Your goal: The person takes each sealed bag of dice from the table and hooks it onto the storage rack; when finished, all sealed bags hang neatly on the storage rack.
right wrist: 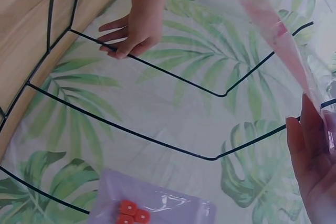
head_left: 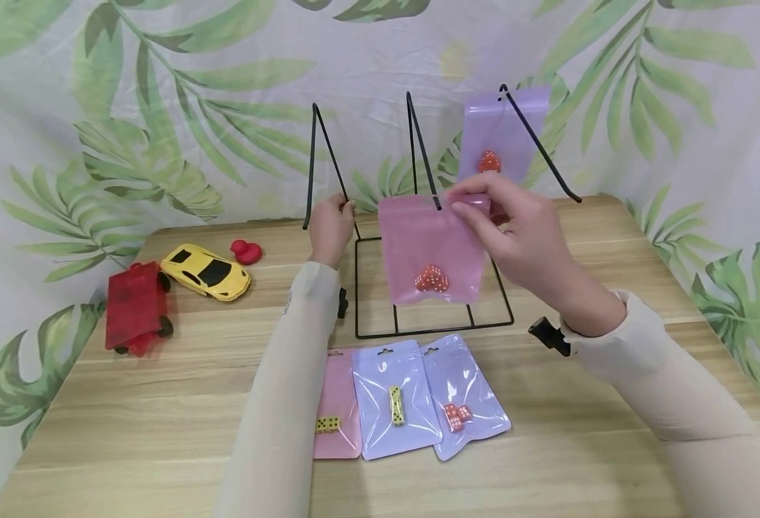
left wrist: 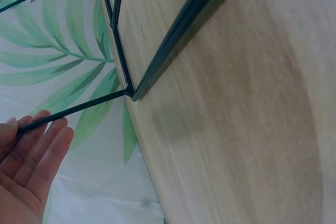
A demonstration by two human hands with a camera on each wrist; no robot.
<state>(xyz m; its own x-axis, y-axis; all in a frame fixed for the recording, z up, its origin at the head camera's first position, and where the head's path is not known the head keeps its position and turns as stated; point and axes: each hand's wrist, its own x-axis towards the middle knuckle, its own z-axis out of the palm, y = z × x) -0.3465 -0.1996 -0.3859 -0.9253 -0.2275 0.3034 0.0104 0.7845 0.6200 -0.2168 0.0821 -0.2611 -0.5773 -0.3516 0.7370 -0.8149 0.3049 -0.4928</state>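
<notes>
My left hand (head_left: pixel 331 226) grips the left upright of a black wire rack (left wrist: pixel 79 107), with thumb and fingers around the wire. With my right hand (head_left: pixel 525 241) I pinch the top edge of a pink zip pouch (head_left: pixel 432 248) that has orange dice in it. The pouch's top is at the tip of the rack's middle hook (head_left: pixel 427 160); whether the hook passes through its hole I cannot tell. A purple pouch (head_left: pixel 506 133) with orange dice hangs from the right hook, behind my right hand.
On the table (head_left: pixel 160 432) in front of the rack lie a pink pouch (head_left: pixel 342 385) and a lilac pouch (head_left: pixel 376 432) with yellow dice, and another lilac pouch (head_left: pixel 473 385) with orange dice. At left are a red toy truck (head_left: pixel 135 306), yellow toy car (head_left: pixel 188 262) and red duck (head_left: pixel 247 252).
</notes>
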